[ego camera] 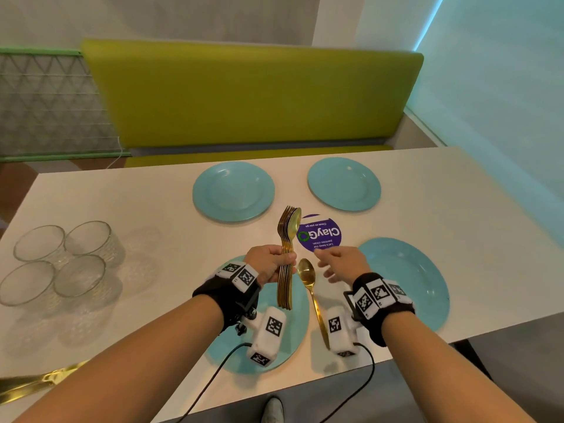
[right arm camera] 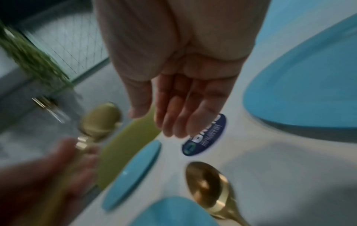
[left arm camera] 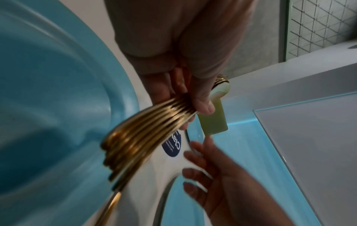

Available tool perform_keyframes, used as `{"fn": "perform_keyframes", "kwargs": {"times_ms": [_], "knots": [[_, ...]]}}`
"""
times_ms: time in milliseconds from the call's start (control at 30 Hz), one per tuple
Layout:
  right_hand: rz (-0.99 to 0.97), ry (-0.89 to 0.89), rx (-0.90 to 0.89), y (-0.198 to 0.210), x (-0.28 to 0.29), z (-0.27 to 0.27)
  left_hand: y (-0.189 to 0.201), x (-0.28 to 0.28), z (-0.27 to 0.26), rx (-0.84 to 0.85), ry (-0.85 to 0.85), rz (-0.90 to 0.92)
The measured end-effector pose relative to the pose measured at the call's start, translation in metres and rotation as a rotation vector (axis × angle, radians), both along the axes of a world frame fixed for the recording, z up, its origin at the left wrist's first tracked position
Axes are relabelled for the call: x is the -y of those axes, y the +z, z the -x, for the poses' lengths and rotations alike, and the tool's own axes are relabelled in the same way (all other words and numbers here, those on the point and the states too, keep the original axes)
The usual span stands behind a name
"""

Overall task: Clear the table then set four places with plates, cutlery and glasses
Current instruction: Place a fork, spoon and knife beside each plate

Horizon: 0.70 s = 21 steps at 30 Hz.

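My left hand [ego camera: 271, 264] grips a bundle of gold cutlery [ego camera: 287, 257], forks and spoons, held upright above the near left blue plate [ego camera: 293, 346]; the same gold cutlery [left arm camera: 139, 137] fans out from my fingers in the left wrist view. A single gold spoon [ego camera: 309, 288] lies on the white table [ego camera: 122, 196] between the two near plates. My right hand [ego camera: 338, 264] hovers just right of the spoon with relaxed fingers, holding nothing. The near right blue plate [ego camera: 421, 285] and two far blue plates [ego camera: 233, 190] [ego camera: 344, 184] lie on the table.
Several clear glass bowls or tumblers [ego camera: 61, 261] stand grouped at the table's left. A round purple sticker [ego camera: 320, 235] marks the table's centre. A green bench [ego camera: 250, 93] runs behind the table. Something gold [ego camera: 39, 383] shows at the lower left edge.
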State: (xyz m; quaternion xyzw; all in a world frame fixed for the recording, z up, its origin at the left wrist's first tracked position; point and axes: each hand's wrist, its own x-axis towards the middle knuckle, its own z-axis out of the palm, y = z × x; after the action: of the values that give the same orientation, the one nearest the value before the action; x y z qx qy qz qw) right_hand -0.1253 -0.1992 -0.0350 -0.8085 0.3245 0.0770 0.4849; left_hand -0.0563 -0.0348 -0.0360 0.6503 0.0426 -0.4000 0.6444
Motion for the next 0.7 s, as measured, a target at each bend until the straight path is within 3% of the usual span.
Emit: {"fn": "perform_keyframes", "kwargs": {"times_ms": [167, 500, 700], "knots": [[-0.182, 0.109, 0.052, 0.021, -0.004, -0.005, 0.002, 0.029, 0.01, 0.016, -0.11, -0.008], [-0.314, -0.1, 0.097, 0.015, 0.043, 0.009, 0.01, 0.083, 0.021, -0.001, -0.167, 0.001], [-0.266, -0.206, 0.081, 0.011, 0.092, 0.019, 0.007, 0.114, 0.02, -0.046, -0.121, -0.006]]}}
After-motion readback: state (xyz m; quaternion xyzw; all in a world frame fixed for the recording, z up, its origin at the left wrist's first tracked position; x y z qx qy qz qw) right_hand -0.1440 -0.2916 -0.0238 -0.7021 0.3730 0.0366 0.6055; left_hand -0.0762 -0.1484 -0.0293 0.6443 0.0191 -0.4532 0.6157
